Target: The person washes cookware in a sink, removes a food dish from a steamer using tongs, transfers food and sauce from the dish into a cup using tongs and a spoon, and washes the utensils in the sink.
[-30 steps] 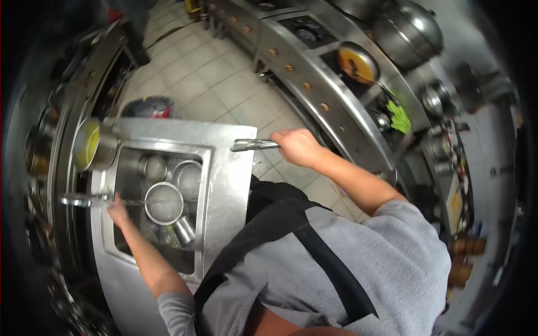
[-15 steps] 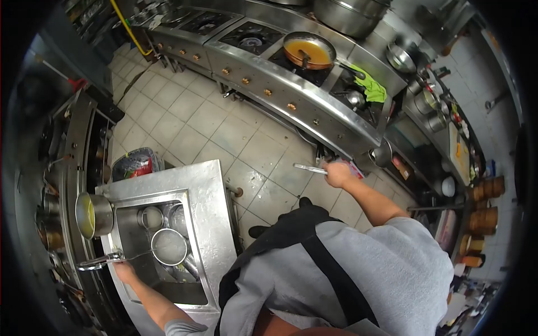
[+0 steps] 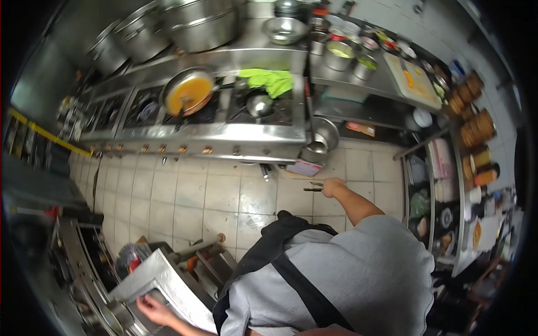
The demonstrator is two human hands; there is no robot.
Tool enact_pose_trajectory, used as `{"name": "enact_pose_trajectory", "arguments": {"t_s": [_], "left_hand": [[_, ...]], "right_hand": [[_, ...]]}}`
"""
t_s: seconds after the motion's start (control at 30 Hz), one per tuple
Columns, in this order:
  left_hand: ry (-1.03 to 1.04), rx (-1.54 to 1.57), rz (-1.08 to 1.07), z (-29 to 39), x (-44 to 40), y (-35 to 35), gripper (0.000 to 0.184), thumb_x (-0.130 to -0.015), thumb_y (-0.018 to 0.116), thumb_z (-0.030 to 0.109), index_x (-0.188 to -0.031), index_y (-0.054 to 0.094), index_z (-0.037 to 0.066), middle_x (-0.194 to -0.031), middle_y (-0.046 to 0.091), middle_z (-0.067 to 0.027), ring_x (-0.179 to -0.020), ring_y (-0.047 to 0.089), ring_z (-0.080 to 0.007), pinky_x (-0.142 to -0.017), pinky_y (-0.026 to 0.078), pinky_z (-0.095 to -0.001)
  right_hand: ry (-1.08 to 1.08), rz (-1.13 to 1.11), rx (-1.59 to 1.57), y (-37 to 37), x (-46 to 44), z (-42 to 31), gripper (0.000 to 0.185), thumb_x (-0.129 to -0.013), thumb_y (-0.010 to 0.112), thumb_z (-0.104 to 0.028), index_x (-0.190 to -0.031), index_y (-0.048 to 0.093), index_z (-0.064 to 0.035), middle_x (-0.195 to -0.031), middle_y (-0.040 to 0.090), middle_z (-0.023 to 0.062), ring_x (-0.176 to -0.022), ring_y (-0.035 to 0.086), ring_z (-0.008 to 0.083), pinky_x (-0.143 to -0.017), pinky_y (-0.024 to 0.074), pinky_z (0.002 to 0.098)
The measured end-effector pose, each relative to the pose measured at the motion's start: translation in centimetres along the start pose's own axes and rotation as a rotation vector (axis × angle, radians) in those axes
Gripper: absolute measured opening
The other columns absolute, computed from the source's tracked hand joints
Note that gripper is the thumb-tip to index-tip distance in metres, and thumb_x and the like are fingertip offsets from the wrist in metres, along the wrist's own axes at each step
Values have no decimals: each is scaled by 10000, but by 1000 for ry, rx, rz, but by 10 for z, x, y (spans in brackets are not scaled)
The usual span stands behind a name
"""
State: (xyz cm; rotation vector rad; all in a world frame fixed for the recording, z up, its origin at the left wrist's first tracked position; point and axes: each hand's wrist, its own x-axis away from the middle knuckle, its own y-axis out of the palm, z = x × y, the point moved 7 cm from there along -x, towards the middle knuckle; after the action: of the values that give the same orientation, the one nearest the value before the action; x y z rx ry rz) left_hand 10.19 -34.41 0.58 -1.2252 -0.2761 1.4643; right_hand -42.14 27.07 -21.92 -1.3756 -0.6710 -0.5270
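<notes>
My right hand is closed round a pair of metal tongs, held out over the tiled floor. At the lower left, my left hand hangs above the edge of the metal sink counter, its fingers apart and nothing seen in them. A metal pot is just left of that hand. On the stove sits a pan of orange liquid, with a utensil in it. A green cloth lies beside a small round metal vessel on the stove.
A worktop with pots and a cutting board stands at the upper right. A shelf rack is on the right. Large pots line the back. A bin stands by the sink counter.
The view has swung right toward the stove and worktop, and the sink has slid to the lower left. My left hand has come away from the tap. The tongs remain in my right hand.
</notes>
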Motion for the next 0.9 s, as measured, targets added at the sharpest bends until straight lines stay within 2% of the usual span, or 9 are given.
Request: {"name": "enact_pose_trajectory", "arguments": {"t_s": [0.1, 0.17, 0.23, 0.33, 0.43, 0.5, 0.57, 0.7, 0.9], "left_hand": [[232, 446, -389, 171, 44, 134, 301, -939, 638, 129, -1217, 610, 16, -965, 679, -108, -810, 630, -209, -762, 527, -350], [303, 436, -943, 295, 107, 193, 311, -919, 653, 104, -1209, 609, 1, -924, 674, -99, -785, 617, -178, -737, 517, -330], [562, 493, -1221, 401, 182, 216, 322, -898, 669, 94, -1200, 612, -1, -889, 668, -90, -751, 599, -159, -698, 506, -314], [885, 488, -1560, 489, 283, 262, 328, -874, 696, 87, -1185, 622, 15, -891, 671, -88, -703, 588, -163, -664, 495, -310], [1300, 280, -1621, 550, 357, 284, 382, -831, 737, 201, -1164, 639, 41, -907, 718, -119, -784, 685, -252, -723, 528, -365], [1459, 205, -1718, 568, 395, 321, 432, -809, 719, 308, -1159, 657, 63, -988, 729, -141, -945, 697, -326, -825, 537, -413], [1699, 89, -1579, 599, 419, 296, 472, -806, 699, 343, -1198, 648, 85, -1011, 726, -142, -992, 684, -338, -877, 526, -426], [1775, -196, -1682, 597, 485, 356, 564, -780, 677, 413, -1233, 622, 82, -1034, 726, -140, -1042, 675, -328, -931, 513, -417], [1901, -189, -1820, 580, 556, 375, 553, -796, 690, 426, -1216, 625, 72, -1024, 726, -147, -1021, 677, -336, -903, 517, -416]], "right_hand": [[11, -71, -138, 38, -22, 69, 328, -798, 609, -170, -1068, 729, -25, -1131, 693, 199, -1071, 664, 349, -880, 539, 430], [59, 9, -305, 58, -9, 116, 331, -779, 618, -185, -1032, 724, 1, -1061, 698, 230, -1013, 670, 379, -836, 546, 452], [162, 62, -494, 93, 20, 163, 344, -782, 626, -236, -1022, 720, -7, -1035, 702, 221, -991, 669, 386, -829, 543, 462], [341, 204, -722, 139, 101, 217, 378, -769, 672, -310, -1034, 734, -46, -983, 724, 187, -966, 685, 365, -831, 542, 458], [590, 151, -930, 204, 194, 246, 362, -777, 681, -314, -1018, 734, -49, -1003, 722, 186, -978, 686, 355, -833, 546, 454], [780, 79, -924, 262, 241, 247, 339, -803, 663, -285, -1034, 731, -47, -1050, 716, 186, -1010, 681, 353, -849, 548, 449], [871, -48, -929, 328, 276, 240, 312, -826, 630, -222, -1058, 728, -38, -1114, 705, 182, -1056, 672, 355, -873, 549, 437], [1046, -250, -1107, 412, 346, 195, 302, -818, 647, -222, -1058, 739, -61, -1095, 716, 161, -1017, 693, 317, -835, 558, 418], [1184, -411, -1393, 428, 391, 129, 233, -825, 661, -248, -969, 761, -95, -958, 748, 100, -893, 715, 243, -759, 553, 374]]}}
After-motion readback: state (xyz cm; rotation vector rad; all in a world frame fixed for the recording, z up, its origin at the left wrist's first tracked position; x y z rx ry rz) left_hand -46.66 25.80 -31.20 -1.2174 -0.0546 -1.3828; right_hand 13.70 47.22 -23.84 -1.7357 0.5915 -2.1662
